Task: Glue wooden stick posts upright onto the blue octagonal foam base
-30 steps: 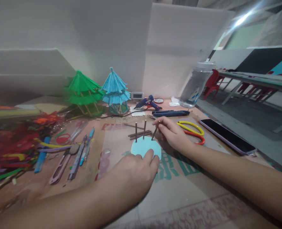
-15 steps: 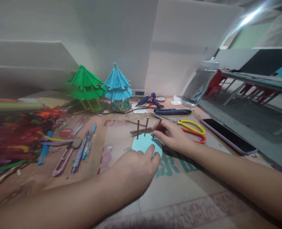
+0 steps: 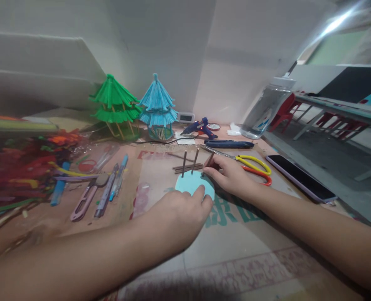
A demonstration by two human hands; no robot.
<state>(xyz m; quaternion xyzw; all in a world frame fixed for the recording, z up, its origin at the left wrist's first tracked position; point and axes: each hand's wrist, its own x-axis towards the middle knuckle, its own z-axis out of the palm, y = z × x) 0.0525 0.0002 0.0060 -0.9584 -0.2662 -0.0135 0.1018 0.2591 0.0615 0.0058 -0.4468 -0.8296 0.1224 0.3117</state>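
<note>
A light-blue disc (image 3: 191, 182) lies on the printed sheet in the middle. Two thin brown sticks (image 3: 184, 164) stand upright near its far edge. My right hand (image 3: 227, 172) pinches a third brown stick (image 3: 209, 159), tilted slightly, at the disc's right far edge. The fingers of my left hand (image 3: 185, 209) press on the near side of the disc and cover part of it. Several loose brown sticks (image 3: 179, 168) lie just behind the disc.
Behind stand a green paper pavilion (image 3: 116, 108), a blue one (image 3: 158, 108) and a glue gun (image 3: 201, 127). Scissors (image 3: 254, 163), a cutter (image 3: 227, 144), a phone (image 3: 301, 177) and a bottle (image 3: 265, 108) are right; pens (image 3: 119, 177) and craft scraps (image 3: 25, 167) left.
The camera view has shifted slightly, so the back objects sit a little higher and further right. Both hands keep their places at the disc and the stick.
</note>
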